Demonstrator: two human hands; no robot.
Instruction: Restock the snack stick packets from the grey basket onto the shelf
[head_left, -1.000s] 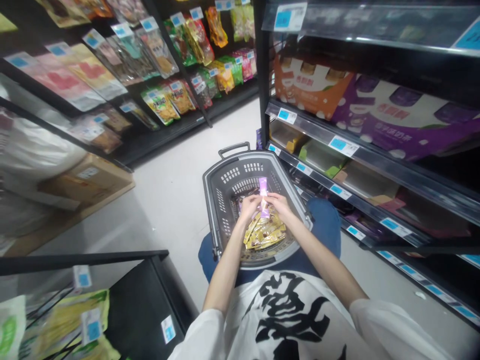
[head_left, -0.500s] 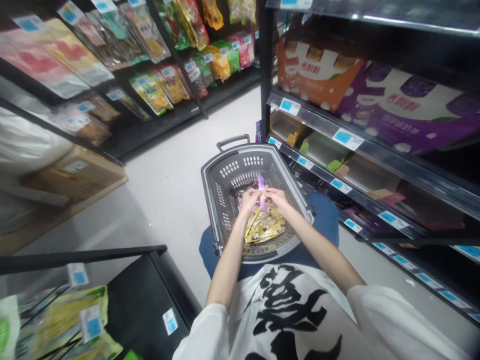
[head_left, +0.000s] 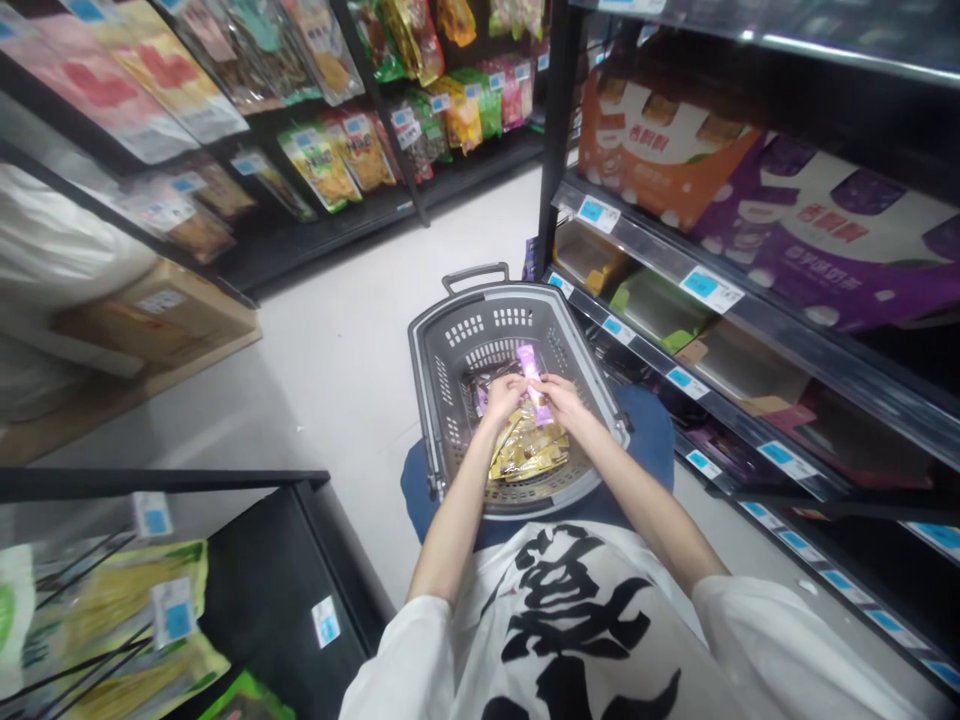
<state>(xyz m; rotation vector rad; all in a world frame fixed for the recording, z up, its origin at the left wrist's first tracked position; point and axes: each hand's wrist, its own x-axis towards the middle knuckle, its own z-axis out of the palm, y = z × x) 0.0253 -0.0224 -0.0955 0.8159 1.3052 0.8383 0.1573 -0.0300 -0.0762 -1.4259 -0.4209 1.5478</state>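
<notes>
A narrow purple packet (head_left: 529, 363) is held over the grey shopping basket (head_left: 420, 385) on my lap. My left hand (head_left: 507, 394) pinches it from the left side, and my right hand (head_left: 562, 399) grips it from the right. Both hands are closed at the fingertips, within the basket's rim. Below them in the basket lie several shiny gold packets (head_left: 529, 447). Darker packets with purple parts (head_left: 484, 385) lie behind my left hand, partly hidden by it. What the purple packet contains cannot be seen.
Shelves on the right hold an orange carton (head_left: 660, 150) and a purple carton (head_left: 840, 230), with price tags along the edges. Hanging snack bags (head_left: 319, 165) fill the rack at the back left. A cardboard box (head_left: 161, 310) and a black shelf end (head_left: 262, 590) stand left.
The purple packet has tilted slightly and shows more of its broad face. Both hands stay on it. The view has shifted a little.
</notes>
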